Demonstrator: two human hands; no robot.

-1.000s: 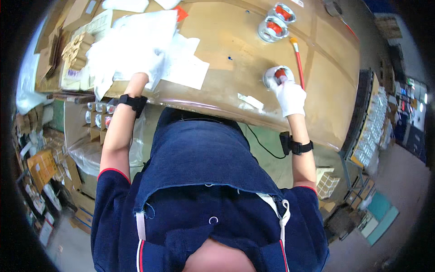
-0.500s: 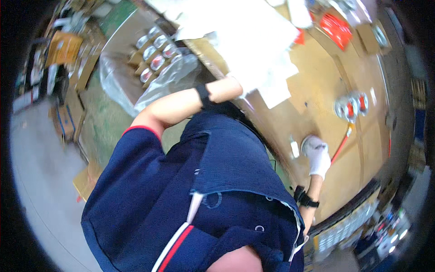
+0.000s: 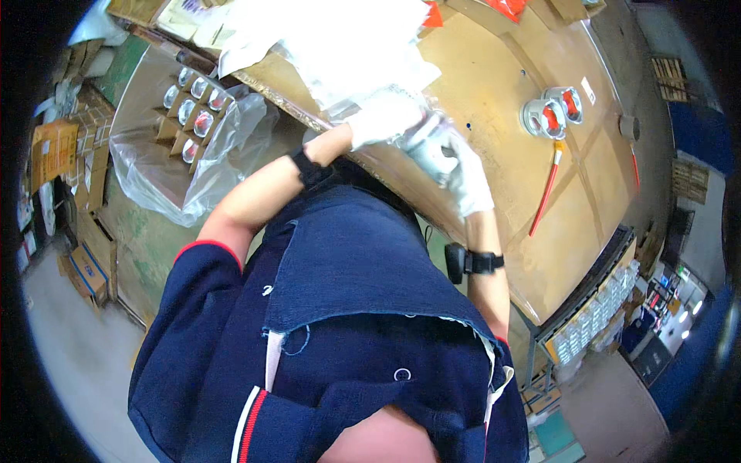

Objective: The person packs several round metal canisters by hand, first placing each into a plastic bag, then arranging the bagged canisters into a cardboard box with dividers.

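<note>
Both white-gloved hands, left hand (image 3: 384,116) and right hand (image 3: 468,176), grasped a round grey metal part in clear plastic (image 3: 427,144) above the brown cardboard-covered table (image 3: 494,77).

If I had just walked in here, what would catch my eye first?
Probably the two white-gloved hands, left hand and right hand, meeting at the near edge of the brown cardboard-covered table around a grey round metal part in clear plastic wrap. Farther out on the table stand two silver round cans with red centres beside a red-handled tool, while a plastic-lined carton of similar cans sits lower left.
</note>
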